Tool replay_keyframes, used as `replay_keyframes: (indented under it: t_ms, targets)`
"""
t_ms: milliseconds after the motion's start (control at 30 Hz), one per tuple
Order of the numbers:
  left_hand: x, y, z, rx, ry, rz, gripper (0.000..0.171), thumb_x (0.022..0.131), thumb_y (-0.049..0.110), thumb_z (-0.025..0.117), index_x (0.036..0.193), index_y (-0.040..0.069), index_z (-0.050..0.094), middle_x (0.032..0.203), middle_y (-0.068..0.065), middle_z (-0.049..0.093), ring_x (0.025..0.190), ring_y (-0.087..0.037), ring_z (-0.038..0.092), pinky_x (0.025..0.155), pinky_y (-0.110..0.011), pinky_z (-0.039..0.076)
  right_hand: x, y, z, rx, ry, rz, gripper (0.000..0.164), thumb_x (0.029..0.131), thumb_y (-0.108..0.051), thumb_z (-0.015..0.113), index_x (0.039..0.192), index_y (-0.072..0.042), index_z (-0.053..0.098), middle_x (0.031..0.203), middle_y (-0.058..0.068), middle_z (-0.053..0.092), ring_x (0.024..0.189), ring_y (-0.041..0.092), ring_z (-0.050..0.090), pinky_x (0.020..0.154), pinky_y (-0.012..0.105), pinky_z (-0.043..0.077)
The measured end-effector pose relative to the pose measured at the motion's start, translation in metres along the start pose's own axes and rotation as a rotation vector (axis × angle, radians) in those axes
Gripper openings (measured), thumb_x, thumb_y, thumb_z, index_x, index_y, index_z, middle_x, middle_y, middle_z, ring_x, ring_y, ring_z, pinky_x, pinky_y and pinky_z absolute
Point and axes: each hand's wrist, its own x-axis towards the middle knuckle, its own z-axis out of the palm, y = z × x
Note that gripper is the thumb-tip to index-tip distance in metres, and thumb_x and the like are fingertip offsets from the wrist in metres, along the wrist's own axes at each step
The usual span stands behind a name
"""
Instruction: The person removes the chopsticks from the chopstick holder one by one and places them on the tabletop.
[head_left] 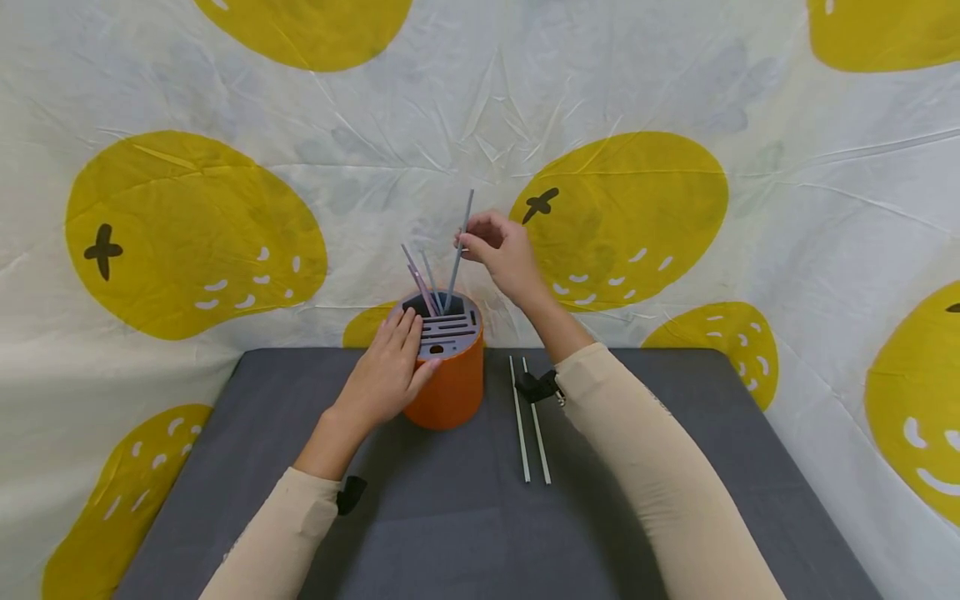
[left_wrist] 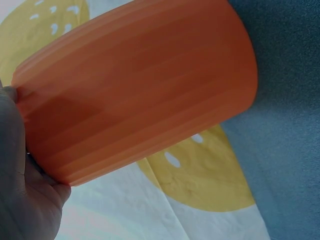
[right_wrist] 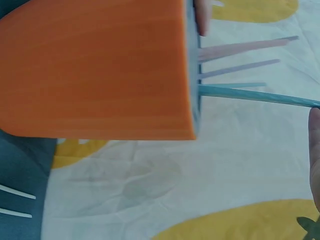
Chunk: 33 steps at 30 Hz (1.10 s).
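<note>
An orange cylindrical utensil holder [head_left: 446, 392] with a grey slotted top [head_left: 450, 333] stands on the table. My left hand [head_left: 382, 367] rests on the top's left side, fingers laid out straight and thumb at the near rim. Between thumb and fingertips, my right hand [head_left: 506, 250] pinches the upper part of a blue-grey chopstick [head_left: 455, 271]. Its lower end is inside the holder's rear opening; how deep it goes is hidden. Beside it, pinkish-purple chopsticks [head_left: 423, 287] and another bluish chopstick [head_left: 428, 271] lean out of the same opening.
Two pale chopsticks [head_left: 519, 425] lie side by side on the dark grey table [head_left: 442, 517], right of the holder and partly beneath the right wrist's camera [head_left: 536, 386]. A white cloth with yellow fruit shapes [head_left: 622, 217] hangs behind the table.
</note>
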Motion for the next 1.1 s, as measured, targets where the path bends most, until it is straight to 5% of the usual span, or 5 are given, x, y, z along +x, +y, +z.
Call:
replay_keyframes:
  t_ms: [200, 500, 800, 1100]
  targets:
    - [0.000, 0.001, -0.001, -0.007, -0.016, -0.006, 0.076, 0.110, 0.047, 0.044, 0.160, -0.007, 0.027, 0.169, -0.024, 0.024, 0.159, -0.039, 0.017, 0.130, -0.053, 0.016, 0.000, -0.015, -0.018, 0.120, 0.077, -0.040, 0.011, 0.098, 0.002, 0.067, 0.108, 0.007, 0.065, 0.097, 0.006, 0.072, 0.091, 0.018, 0.073, 0.085, 0.032, 0.064]
    - [0.002, 0.004, -0.001, -0.019, -0.031, -0.008, 0.076, 0.110, 0.047, 0.044, 0.160, -0.007, 0.026, 0.169, -0.024, 0.023, 0.159, -0.039, 0.016, 0.130, -0.053, 0.014, -0.009, -0.034, -0.054, 0.245, 0.173, -0.086, 0.011, 0.098, 0.005, 0.065, 0.102, -0.005, 0.066, 0.097, 0.008, 0.072, 0.093, 0.022, 0.073, 0.083, 0.032, 0.064]
    - [0.005, 0.002, 0.000, -0.013, -0.034, -0.004, 0.077, 0.109, 0.048, 0.044, 0.160, -0.007, 0.025, 0.169, -0.023, 0.022, 0.160, -0.039, 0.015, 0.131, -0.052, 0.013, -0.025, -0.038, -0.089, 0.169, 0.220, -0.049, 0.007, 0.098, 0.001, 0.067, 0.105, 0.001, 0.066, 0.099, 0.012, 0.072, 0.091, 0.025, 0.073, 0.081, 0.029, 0.064]
    - [0.003, 0.001, 0.000, -0.007, -0.035, -0.007, 0.077, 0.109, 0.048, 0.044, 0.160, -0.007, 0.025, 0.169, -0.024, 0.022, 0.160, -0.038, 0.014, 0.130, -0.053, 0.014, -0.053, -0.004, -0.117, -0.036, 0.244, 0.109, 0.023, 0.098, -0.012, 0.071, 0.115, 0.004, 0.067, 0.103, 0.013, 0.072, 0.090, 0.023, 0.073, 0.079, 0.027, 0.064]
